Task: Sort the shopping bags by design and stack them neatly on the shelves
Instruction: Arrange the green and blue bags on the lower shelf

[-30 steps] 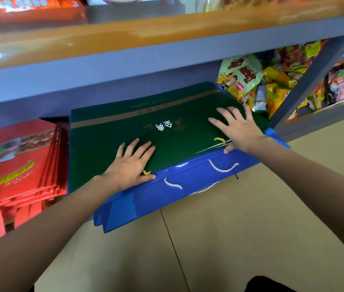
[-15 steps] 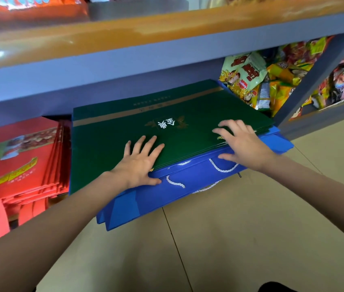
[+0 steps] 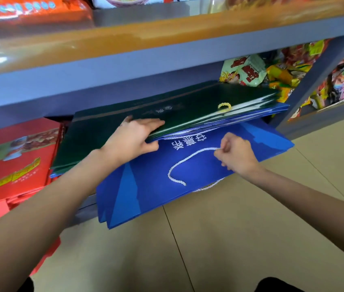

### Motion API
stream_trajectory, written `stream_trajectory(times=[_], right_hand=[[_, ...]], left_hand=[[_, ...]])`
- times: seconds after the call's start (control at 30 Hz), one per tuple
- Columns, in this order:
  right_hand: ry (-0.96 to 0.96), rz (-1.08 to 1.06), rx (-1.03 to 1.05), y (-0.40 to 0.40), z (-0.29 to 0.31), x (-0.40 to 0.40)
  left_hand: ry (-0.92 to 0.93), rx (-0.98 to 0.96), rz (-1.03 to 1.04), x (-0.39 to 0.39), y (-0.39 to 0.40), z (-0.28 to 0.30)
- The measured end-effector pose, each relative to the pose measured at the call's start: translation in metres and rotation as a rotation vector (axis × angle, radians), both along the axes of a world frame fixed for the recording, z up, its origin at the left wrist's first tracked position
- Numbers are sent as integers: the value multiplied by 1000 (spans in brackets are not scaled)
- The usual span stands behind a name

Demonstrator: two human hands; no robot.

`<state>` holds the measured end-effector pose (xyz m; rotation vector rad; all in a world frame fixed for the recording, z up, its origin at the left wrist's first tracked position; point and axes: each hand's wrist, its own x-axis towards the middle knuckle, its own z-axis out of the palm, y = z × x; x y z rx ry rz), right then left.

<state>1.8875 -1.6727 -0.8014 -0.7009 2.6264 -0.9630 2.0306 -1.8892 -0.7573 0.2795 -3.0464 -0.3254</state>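
Observation:
A stack of dark green shopping bags lies flat on the low shelf, on top of several blue bags. My left hand grips the front edge of the green stack, thumb underneath, and holds it lifted. Below, a blue bag with white lettering sticks out past the shelf edge over the floor. My right hand pinches that bag's white rope handle. A stack of red bags lies on the same shelf to the left.
The grey upper shelf hangs low over the bags. Snack packets fill the shelf to the right behind a grey upright post. Beige tiled floor lies below.
Both hands lay flat on the green stack before. Now my left hand has lifted the green stack's front edge, and my right hand has taken the rope handle of the blue bag underneath, which shows more.

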Motion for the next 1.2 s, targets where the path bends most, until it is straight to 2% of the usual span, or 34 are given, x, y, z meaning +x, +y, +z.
stream_trajectory(times=[0.07,0.13,0.2,0.3,0.33,0.4,0.47,0.5,0.6,0.67,0.87,1.0,1.2], right_hand=[[-311,-135,-354,2,9,-6],[-416,-61,-460,2,13,-11],[-323,124,-215,3,15,-13],[105,264,246,12,11,-19],[290,274,288,17,11,-18],[599,334,184,28,13,-19],[752,471,66,34,15,-20],[744,565,122,34,13,-24],[550,752,663,32,5,-31],[602,770,803,26,-1,-36],[523,750,789,10,6,-50],[590,696,695,-5,18,-48],[672,727,827,-35,18,-36]], left_hand=[[45,8,-10,-3,-4,10],[57,3,-13,-5,-7,14],[38,-2,-14,-4,-6,12],[-32,-12,-26,-2,-1,-3],[-53,-16,-35,-1,1,-10],[-110,-39,-46,1,7,-24],[-204,-115,-53,6,17,-38],[-247,-166,-60,8,22,-43],[-294,-266,-62,14,31,-53],[-276,-256,-45,14,32,-54],[-229,-213,-44,6,20,-34],[-136,-165,-8,7,10,-26],[-179,-312,-79,26,28,-50]])
